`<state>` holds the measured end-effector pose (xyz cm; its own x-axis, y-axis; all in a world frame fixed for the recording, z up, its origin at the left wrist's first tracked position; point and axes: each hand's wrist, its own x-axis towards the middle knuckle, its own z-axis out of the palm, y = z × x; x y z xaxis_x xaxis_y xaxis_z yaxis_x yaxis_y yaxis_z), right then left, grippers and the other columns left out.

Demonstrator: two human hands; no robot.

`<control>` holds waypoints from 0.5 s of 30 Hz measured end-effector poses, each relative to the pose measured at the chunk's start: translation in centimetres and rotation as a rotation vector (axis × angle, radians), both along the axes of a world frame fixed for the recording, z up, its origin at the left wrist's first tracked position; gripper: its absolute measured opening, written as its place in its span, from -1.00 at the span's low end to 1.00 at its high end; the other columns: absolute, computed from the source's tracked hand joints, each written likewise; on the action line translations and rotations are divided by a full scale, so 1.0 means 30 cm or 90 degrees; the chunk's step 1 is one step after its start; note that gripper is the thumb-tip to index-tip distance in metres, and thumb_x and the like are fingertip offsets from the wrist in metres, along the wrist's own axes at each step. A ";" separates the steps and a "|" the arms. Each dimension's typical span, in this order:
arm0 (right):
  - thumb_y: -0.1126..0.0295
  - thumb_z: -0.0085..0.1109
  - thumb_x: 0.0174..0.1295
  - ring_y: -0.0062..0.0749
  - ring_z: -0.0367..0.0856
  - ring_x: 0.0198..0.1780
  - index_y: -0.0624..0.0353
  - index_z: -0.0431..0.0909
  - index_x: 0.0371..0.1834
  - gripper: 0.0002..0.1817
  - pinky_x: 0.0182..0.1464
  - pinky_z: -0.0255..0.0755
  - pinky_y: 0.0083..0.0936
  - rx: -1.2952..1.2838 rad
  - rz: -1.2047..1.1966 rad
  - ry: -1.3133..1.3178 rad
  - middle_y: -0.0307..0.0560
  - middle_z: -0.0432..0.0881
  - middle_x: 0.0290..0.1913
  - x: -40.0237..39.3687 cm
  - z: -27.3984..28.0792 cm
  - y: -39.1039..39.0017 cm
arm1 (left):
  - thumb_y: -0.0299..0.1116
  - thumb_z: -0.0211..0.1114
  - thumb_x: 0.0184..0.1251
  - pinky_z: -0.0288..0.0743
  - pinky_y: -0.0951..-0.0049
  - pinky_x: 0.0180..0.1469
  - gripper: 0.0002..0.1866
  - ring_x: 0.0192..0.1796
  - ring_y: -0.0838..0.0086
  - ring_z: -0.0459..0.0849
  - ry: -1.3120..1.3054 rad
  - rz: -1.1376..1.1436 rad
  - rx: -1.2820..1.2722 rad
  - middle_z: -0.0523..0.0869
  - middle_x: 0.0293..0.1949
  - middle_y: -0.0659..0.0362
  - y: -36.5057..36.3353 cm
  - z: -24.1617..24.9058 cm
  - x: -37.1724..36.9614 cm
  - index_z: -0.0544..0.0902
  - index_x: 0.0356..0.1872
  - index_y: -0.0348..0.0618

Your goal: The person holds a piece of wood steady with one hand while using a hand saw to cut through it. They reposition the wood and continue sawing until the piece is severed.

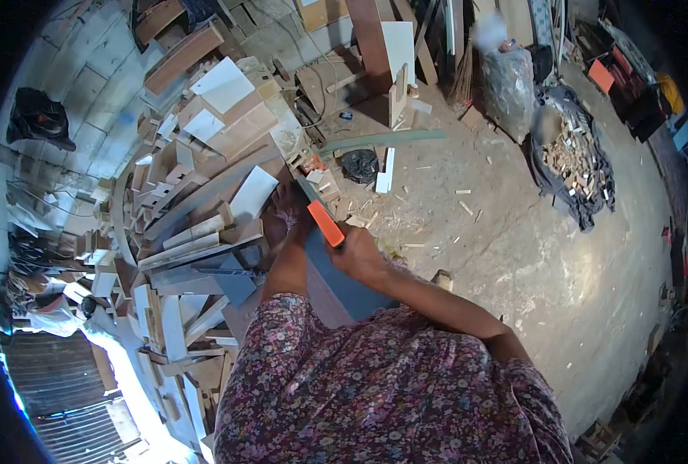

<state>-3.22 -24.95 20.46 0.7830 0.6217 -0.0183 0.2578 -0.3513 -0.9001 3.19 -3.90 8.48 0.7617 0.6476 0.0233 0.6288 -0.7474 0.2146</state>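
Observation:
My right hand [355, 251] is closed around the grip of a handsaw with an orange handle [326, 223]. Its narrow grey blade [310, 190] points up and to the left, away from me. On the left, my left hand [286, 207] lies with fingers stretched out on a dark brown board, close beside the blade. Shadow partly hides its fingertips. A dark blue-grey panel [336, 274] lies beneath my right forearm. A white-faced board [253, 192] leans just left of my left hand.
Stacked wood offcuts [175, 166] crowd the left side. A black plastic bag [359, 165], a green strip [390, 139] and scattered wood chips lie on the floor ahead. Farther right are a clear sack [508, 89] and a dark cloth heaped with wood scraps [580, 158].

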 end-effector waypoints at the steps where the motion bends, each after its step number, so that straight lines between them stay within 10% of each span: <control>1: 0.33 0.12 0.02 0.18 0.53 -0.34 0.29 0.50 -0.26 -0.73 -0.32 0.44 -0.16 0.005 -0.003 0.008 0.30 0.54 -0.46 -0.009 0.013 -0.007 | -0.10 0.11 0.05 0.05 -0.07 0.16 -0.55 0.22 0.28 0.24 -0.003 -0.006 0.003 0.34 0.15 0.19 0.015 -0.004 0.029 0.46 0.02 0.07; 15: 0.30 0.14 0.02 0.17 0.54 -0.34 0.26 0.46 -0.13 -0.64 -0.34 0.44 -0.19 -0.050 0.052 -0.003 0.26 0.56 -0.44 -0.017 -0.013 -0.025 | -0.10 0.11 0.06 0.01 -0.02 0.22 -0.51 0.26 0.26 0.20 -0.144 -0.041 0.008 0.31 0.18 0.17 -0.226 -0.154 -0.266 0.43 0.07 0.04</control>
<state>-3.72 -25.69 20.07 0.7299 0.6803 -0.0662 0.2922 -0.3981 -0.8696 -4.80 -10.69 3.87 0.7755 0.5968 0.2058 0.5175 -0.7877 0.3344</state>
